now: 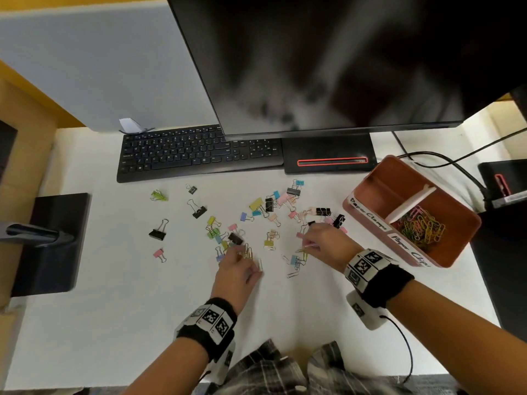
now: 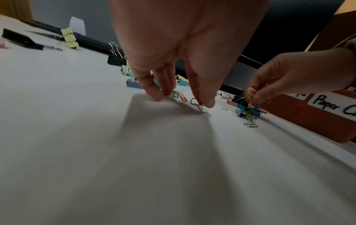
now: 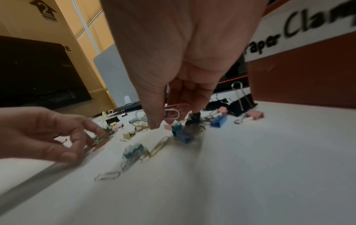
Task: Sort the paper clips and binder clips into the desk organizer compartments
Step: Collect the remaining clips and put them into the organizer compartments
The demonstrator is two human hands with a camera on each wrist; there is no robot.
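Many coloured and black binder clips [image 1: 268, 205] lie scattered over the white desk [image 1: 142, 309], with loose paper clips [image 1: 293, 274] among them. The terracotta organizer [image 1: 467, 232] stands at the right. Its front compartment holds a heap of paper clips [image 1: 419, 226]; its back compartment [image 1: 390, 189] looks empty. My right hand [image 1: 306, 245] pinches a pink and a silver paper clip [image 3: 173, 112] just above a blue binder clip [image 3: 183, 135]. My left hand [image 1: 245, 260] reaches down with straight fingers [image 2: 163, 91] on the desk beside green and red paper clips [image 2: 180, 95]; its thumb touches a dark one [image 2: 194, 102].
A black keyboard [image 1: 199, 152] and the monitor [image 1: 342, 67] on its stand [image 1: 328, 158] line the back of the desk. A black base [image 1: 54, 240] sits at the left edge. Cables [image 1: 456, 166] run behind the organizer. Bare desk lies in front of the hands.
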